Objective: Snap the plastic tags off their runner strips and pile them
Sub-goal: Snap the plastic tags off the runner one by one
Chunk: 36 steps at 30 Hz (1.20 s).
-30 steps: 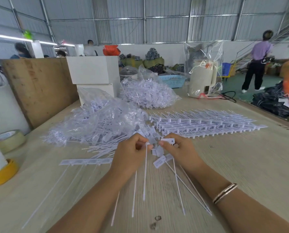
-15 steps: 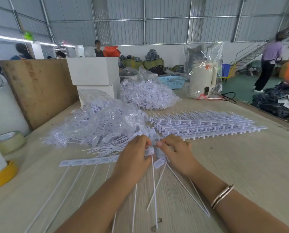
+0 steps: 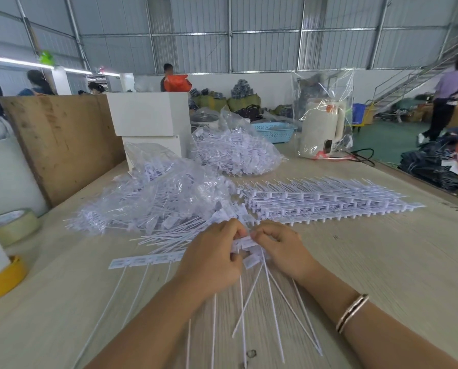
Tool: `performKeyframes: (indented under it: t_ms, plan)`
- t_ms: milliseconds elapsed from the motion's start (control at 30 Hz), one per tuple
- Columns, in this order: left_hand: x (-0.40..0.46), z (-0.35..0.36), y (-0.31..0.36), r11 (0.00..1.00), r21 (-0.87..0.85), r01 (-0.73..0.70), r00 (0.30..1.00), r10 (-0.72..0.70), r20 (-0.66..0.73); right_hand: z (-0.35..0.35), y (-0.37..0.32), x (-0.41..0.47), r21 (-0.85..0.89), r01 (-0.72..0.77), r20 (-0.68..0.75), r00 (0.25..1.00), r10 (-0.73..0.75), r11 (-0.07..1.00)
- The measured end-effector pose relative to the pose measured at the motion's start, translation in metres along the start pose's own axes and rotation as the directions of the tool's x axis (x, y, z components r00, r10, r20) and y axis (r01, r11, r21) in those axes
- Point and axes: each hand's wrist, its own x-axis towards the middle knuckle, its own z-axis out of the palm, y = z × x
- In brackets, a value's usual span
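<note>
hands [image 3: 249, 251] now nearer tag pile [image 3: 153, 203]

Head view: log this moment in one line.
left hand: pinching tag strip | right hand: pinching strip | loose tags: piled behind

Your hands [image 3: 249, 251] met at mid-table [image 3: 382, 275]; loose tags [image 3: 153, 203] lay behind-left, stacked runner strips [image 3: 323, 201] behind-right — tape rolls [image 3: 6, 227] far left.
</note>
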Motion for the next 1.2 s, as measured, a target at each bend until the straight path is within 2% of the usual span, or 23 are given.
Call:
performKeyframes:
  t_ms: [167,400,767,900,1200]
  plan:
    - [-0.001,0.002,0.001,0.998,0.056,-0.033,0.999,0.035,-0.034,-0.001,-0.001,-0.002,0.106,-0.081,0.034,0.996,0.078,0.991]
    - [0.002,0.002,-0.002,0.998,0.052,-0.046,0.997,0.05,-0.064,-0.001,-0.006,-0.004,0.195,-0.059,0.12,0.992,0.036,0.979]
    - [0.003,0.005,-0.009,0.998,-0.063,0.029,0.996,-0.034,-0.081,-0.001,-0.004,-0.003,0.034,0.106,0.014,0.994,-0.107,0.994]
    - [0.003,0.005,-0.008,0.96,-0.266,0.091,0.992,-0.109,-0.055,-0.001,-0.004,-0.004,-0.2,0.182,-0.015,0.982,-0.188,0.963]
    - [0.001,0.009,-0.008,0.983,-0.153,0.1,0.993,-0.107,-0.041,0.001,-0.003,-0.005,-0.148,0.12,-0.041,0.991,-0.127,0.982]
